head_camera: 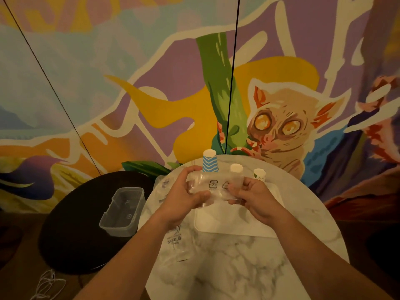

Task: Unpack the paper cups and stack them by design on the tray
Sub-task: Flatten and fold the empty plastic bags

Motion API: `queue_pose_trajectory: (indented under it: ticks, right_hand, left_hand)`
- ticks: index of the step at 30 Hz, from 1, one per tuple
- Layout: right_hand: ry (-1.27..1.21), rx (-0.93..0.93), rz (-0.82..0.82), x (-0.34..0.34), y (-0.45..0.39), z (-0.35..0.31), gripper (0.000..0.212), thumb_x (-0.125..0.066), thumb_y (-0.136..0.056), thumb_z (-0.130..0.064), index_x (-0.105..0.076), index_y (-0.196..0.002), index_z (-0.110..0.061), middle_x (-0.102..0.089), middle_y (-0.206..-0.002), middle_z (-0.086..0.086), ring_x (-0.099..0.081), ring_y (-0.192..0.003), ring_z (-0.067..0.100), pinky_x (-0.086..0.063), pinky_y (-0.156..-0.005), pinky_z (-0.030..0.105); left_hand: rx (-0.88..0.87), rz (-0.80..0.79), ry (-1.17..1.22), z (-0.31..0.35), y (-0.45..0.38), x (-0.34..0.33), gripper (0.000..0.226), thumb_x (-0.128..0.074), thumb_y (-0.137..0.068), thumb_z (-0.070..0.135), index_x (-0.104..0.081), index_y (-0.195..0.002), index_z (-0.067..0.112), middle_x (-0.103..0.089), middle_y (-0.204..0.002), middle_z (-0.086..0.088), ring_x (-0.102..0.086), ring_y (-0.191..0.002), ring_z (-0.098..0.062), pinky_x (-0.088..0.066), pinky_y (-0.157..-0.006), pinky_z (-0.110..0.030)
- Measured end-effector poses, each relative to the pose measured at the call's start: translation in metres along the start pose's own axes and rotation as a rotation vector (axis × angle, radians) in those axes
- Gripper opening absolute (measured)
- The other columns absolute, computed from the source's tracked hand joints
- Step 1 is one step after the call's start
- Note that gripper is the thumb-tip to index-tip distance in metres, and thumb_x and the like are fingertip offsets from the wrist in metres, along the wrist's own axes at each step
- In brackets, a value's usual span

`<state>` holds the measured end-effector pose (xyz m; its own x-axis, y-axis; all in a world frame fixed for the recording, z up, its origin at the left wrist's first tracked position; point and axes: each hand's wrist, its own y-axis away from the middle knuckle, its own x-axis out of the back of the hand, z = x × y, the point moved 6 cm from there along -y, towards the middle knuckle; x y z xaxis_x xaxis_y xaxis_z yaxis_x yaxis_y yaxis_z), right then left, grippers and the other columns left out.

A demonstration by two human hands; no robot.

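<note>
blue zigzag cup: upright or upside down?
Upside down. The blue zigzag cup shows its narrow closed white base on top and widens downward, behind the wrapper.

We reach both forearms forward, our left hand and right hand level, fingers curled in a pinching grip, thumbs facing inward.

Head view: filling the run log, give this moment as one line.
left hand + right hand: grip wrapper | three cup stacks: blue, white, patterned | over tray
</note>
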<state>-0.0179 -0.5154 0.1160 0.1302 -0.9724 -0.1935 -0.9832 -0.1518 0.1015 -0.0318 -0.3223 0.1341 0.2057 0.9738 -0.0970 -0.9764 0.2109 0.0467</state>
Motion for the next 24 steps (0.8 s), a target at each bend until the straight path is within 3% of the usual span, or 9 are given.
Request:
queue_pose_trajectory:
  ticks: [2,4,7,10,12,14,18,21,24]
  right_hand:
    - [0.239,0.059,0.044,0.006,-0.004,-0.005,0.011,-0.072,-0.087,0.0,-0.074,-0.094,-0.008,-0.077,-0.088,0.013,-0.07,-0.074,0.023,-0.058,-0.06,0.027]
    - [0.569,0.116,0.065,0.01,-0.01,-0.016,0.008,-0.077,-0.085,-0.004,-0.07,-0.081,-0.004,-0.071,-0.076,0.014,-0.065,-0.064,0.021,-0.058,-0.056,0.027]
    - [0.99,0.13,-0.04,-0.002,-0.015,-0.03,0.023,-0.078,-0.084,-0.013,-0.061,-0.078,0.001,-0.06,-0.07,0.017,-0.064,-0.056,0.016,-0.059,-0.058,0.036]
    - [0.986,0.216,-0.094,-0.024,-0.011,-0.046,0.014,-0.078,-0.084,-0.017,-0.068,-0.093,-0.018,-0.067,-0.077,0.004,-0.065,-0.058,0.014,-0.06,-0.064,0.037]
    - [0.917,0.287,-0.012,-0.025,-0.01,-0.054,0.036,-0.08,-0.083,-0.027,-0.064,-0.115,-0.033,-0.067,-0.094,-0.001,-0.066,-0.069,0.011,-0.058,-0.065,0.027]
    - [0.892,0.302,0.097,-0.018,-0.009,-0.053,0.043,-0.077,-0.085,-0.039,-0.057,-0.123,-0.041,-0.062,-0.097,-0.007,-0.062,-0.076,0.007,-0.052,-0.069,0.022]
    - [0.578,0.028,0.056,-0.021,-0.003,-0.024,0.032,-0.063,-0.094,-0.047,-0.059,-0.122,-0.031,-0.065,-0.067,0.004,-0.057,-0.052,0.015,-0.047,-0.048,0.028]
    - [0.319,-0.083,-0.022,-0.035,0.002,-0.012,0.035,-0.05,-0.099,-0.051,-0.061,-0.12,-0.025,-0.073,-0.074,0.014,-0.061,-0.057,0.022,-0.047,-0.049,0.029]
    - [0.254,-0.074,0.006,-0.038,-0.001,-0.008,0.042,-0.047,-0.1,-0.052,-0.066,-0.113,-0.017,-0.076,-0.083,0.013,-0.06,-0.066,0.019,-0.048,-0.055,0.029]
  left_hand:
    - [0.037,-0.063,-0.171,-0.002,0.001,0.006,0.074,-0.08,-0.081,-0.001,-0.048,-0.136,0.035,-0.067,-0.116,0.001,-0.073,-0.093,-0.019,-0.063,-0.079,-0.038]
    - [0.001,-0.072,-0.568,0.003,-0.002,0.017,0.081,-0.089,-0.076,0.026,-0.044,-0.142,0.041,-0.059,-0.123,0.013,-0.068,-0.089,-0.01,-0.058,-0.08,-0.025]
    - [-0.142,-0.047,-0.893,0.013,-0.009,0.012,0.066,-0.081,-0.079,0.049,-0.051,-0.137,0.04,-0.061,-0.121,0.017,-0.064,-0.095,-0.001,-0.048,-0.082,-0.018]
    - [-0.027,-0.09,-0.593,0.004,-0.011,-0.006,0.028,-0.069,-0.094,0.036,-0.066,-0.118,0.022,-0.069,-0.108,0.001,-0.071,-0.068,-0.016,-0.058,-0.063,-0.029]
    - [0.069,0.004,-0.302,-0.005,-0.014,-0.005,0.02,-0.064,-0.099,0.027,-0.07,-0.109,0.011,-0.072,-0.103,-0.009,-0.071,-0.068,-0.028,-0.064,-0.071,-0.042]
    - [0.111,0.108,-0.127,-0.011,-0.015,0.002,0.02,-0.065,-0.098,0.023,-0.073,-0.106,0.006,-0.075,-0.103,-0.013,-0.074,-0.078,-0.028,-0.063,-0.083,-0.043]
    - [0.128,0.15,0.029,-0.017,-0.013,0.003,0.023,-0.067,-0.096,0.022,-0.074,-0.108,0.002,-0.076,-0.103,-0.016,-0.074,-0.097,-0.032,-0.058,-0.096,-0.044]
    - [0.121,0.135,0.121,-0.016,-0.011,-0.004,0.032,-0.068,-0.095,0.028,-0.072,-0.111,0.001,-0.075,-0.105,-0.019,-0.073,-0.102,-0.035,-0.057,-0.096,-0.043]
    - [0.09,0.154,0.124,-0.014,-0.011,-0.009,0.03,-0.065,-0.096,0.031,-0.075,-0.108,0.005,-0.077,-0.105,-0.014,-0.072,-0.105,-0.03,-0.056,-0.098,-0.042]
